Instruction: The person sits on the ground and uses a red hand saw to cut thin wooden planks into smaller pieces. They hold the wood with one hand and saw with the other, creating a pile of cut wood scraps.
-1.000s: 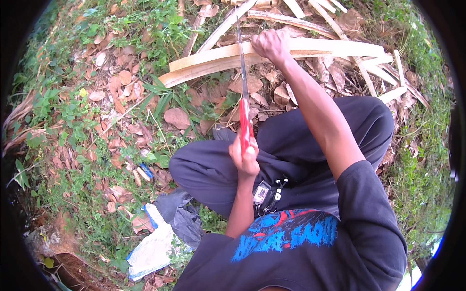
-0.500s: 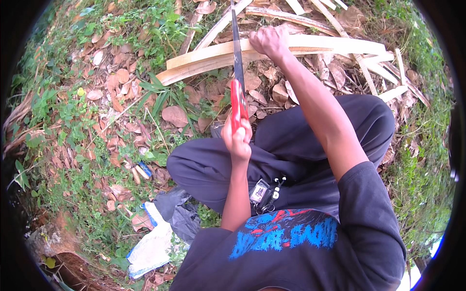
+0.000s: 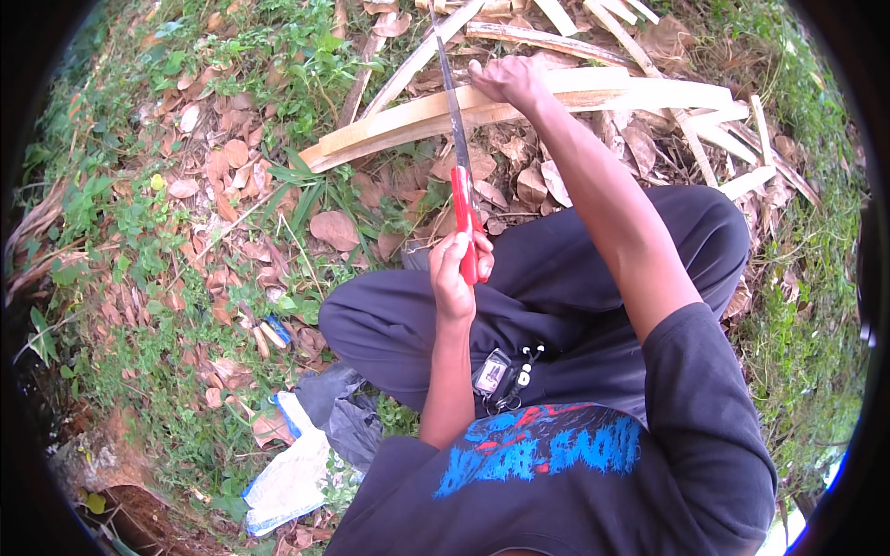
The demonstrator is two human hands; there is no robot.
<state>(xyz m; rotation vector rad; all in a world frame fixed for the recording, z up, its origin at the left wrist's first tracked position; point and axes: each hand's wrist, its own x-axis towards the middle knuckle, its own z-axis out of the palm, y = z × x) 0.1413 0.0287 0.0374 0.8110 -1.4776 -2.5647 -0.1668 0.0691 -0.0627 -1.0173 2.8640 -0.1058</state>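
Observation:
My left hand is closed round the red handle of a handsaw. Its narrow dark blade points away from me and crosses two long pale wooden strips. The strips lie side by side, slightly bowed, just beyond my crossed legs. My right hand grips them a little to the right of the blade, thumb pointing left and fingers mostly hidden behind. Whether the blade has cut into the wood cannot be made out.
More wooden strips lie scattered behind and to the right, over dry leaves. To the left are grass, leaves and a small blue item. A white sack and a grey plastic bag lie beside my left leg.
My left hand has drawn the saw back toward me, and its blade now slants more to the left. The wooden strips have shifted slightly against each other under my right hand.

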